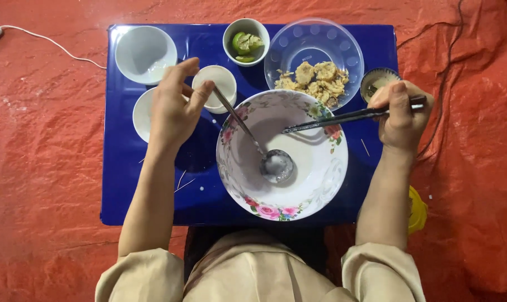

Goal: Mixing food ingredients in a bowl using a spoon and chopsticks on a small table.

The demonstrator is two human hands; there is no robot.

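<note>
Spoon (264, 156) pinched in left hand (172, 109) over floral bowl (320, 173), right hand (402, 114) clamping chopsticks (348, 117)

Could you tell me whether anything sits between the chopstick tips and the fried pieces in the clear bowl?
Nothing visible blocks the way. The chopsticks in the right hand hang over the flowered bowl, tips apart from the fried pieces in the clear bowl just behind its rim.

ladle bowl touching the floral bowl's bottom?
Touching. The head view shows the ladle bowl resting on the floral bowl's inner bottom, with no gap visible.
</note>
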